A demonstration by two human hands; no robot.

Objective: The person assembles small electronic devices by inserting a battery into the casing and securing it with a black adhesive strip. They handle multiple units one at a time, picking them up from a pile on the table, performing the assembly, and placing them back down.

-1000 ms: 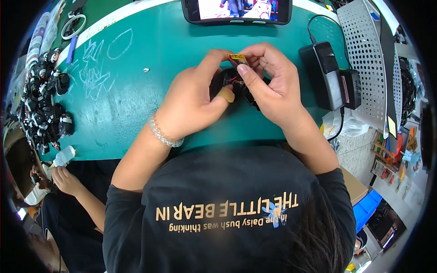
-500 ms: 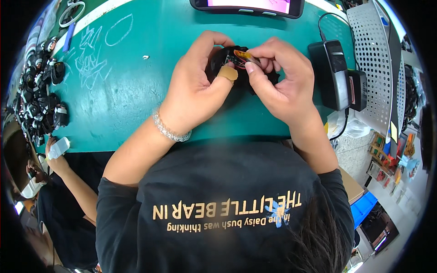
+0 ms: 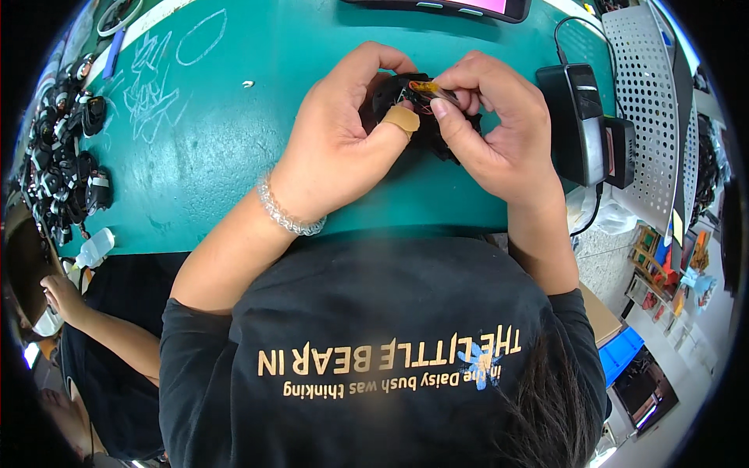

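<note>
Above the green table, my left hand [image 3: 335, 129] is closed around a black plastic housing [image 3: 384, 93] with exposed electronics and thin wires inside. The left thumb, wrapped in a tan bandage [image 3: 402, 118], presses at the housing's opening. Between the thumb and fingers of my right hand [image 3: 511, 125] is pinched a small flat piece with yellow-orange tape [image 3: 425, 87], at the right side of that opening. My fingers cover much of the housing, and its lower part is hidden.
Black devices with cables [image 3: 74, 148] lie heaped at the left edge. A translucent bottle [image 3: 95, 248] is by the near-left corner, close to a co-worker's hand [image 3: 64, 298]. On the right are a black power adapter [image 3: 569, 117] and a perforated metal panel [image 3: 640, 78]. A screen device [image 3: 468, 8] lies at the far edge.
Both hands and the housing sit slightly farther right, while the table has shifted a little up in view. The co-worker's hand has come away from the bottle and moved lower left.
</note>
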